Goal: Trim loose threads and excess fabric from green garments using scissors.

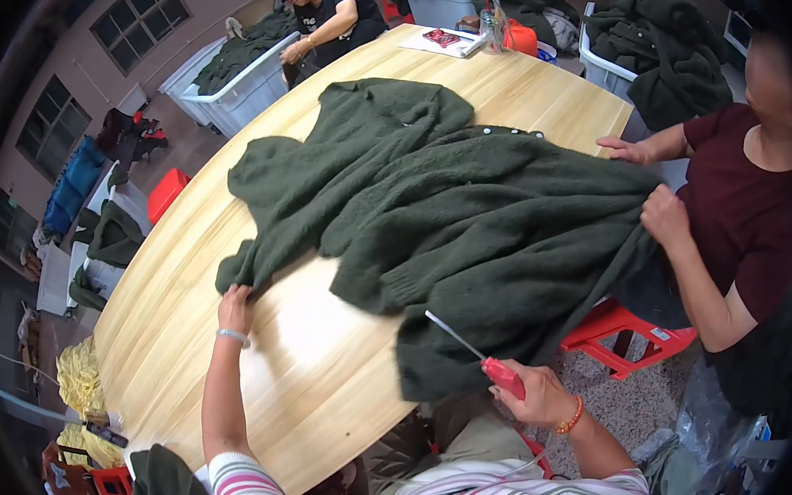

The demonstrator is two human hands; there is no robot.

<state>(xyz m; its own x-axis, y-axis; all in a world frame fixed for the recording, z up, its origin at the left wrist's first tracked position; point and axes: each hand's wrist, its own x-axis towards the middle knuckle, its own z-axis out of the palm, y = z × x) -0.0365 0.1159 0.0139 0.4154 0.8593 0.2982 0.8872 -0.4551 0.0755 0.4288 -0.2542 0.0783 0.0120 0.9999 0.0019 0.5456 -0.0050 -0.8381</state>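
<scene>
Green knit garments (454,224) under left hand (235,307), apparently grasping; right hand (538,395) clenching red-handled tool (489,362).

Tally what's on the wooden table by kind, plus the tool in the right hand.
Dark green knit garments: 2, overlapping, so the split is uncertain
Red-handled tool in the right hand: 1
Flat white pad at the far end: 1
Clear bottle: 1
Orange container: 1
Total: 6

Dark green sweater (472,226) spread across table; red-handled tool (489,362) raised.
</scene>
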